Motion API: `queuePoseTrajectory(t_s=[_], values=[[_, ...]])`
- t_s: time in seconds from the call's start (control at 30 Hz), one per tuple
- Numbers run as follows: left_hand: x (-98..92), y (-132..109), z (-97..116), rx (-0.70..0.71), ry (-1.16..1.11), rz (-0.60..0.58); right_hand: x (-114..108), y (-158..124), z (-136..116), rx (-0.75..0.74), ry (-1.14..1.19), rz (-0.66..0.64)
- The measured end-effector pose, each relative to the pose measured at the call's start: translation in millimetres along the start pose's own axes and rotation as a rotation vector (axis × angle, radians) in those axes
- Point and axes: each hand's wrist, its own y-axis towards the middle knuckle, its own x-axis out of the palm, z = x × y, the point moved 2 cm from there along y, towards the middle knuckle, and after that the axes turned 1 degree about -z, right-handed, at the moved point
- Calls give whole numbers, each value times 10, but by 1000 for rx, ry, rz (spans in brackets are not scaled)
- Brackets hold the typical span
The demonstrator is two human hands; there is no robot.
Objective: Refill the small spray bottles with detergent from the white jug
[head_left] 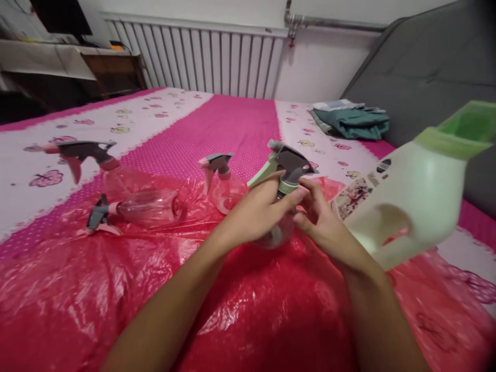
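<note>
A clear spray bottle with a grey head and pale green trigger (290,160) stands upright in front of me. My left hand (258,209) is closed around it near the neck, with the thumb at the green collar. From the other side, my right hand (320,212) has its curled fingers and thumb at the collar and upper body. Much of this bottle is hidden by my hands. Just behind, a smaller pink spray bottle (227,194) stands upright. Another pink spray bottle (147,207) lies on its side to the left, and a third (112,173) stands farther left.
A large pale green jug (434,181) with a green spout stands close to my right hand. Red plastic sheeting (155,274) covers the near part of the bed (236,119). Folded clothes (352,121) lie by the grey headboard (426,67). A radiator (201,57) is behind.
</note>
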Motion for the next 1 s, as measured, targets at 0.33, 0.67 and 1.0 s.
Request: queuePoseTrajectory(t_s=[0.33, 0.67, 1.0], values=[[175, 113, -289, -154, 85, -142, 93, -122, 107, 44, -28, 26], [185, 70, -285, -256, 49, -192, -77, -153, 163, 141, -96, -89], [216, 39, -241, -163, 99, -192, -138, -219, 236, 244, -169, -86]])
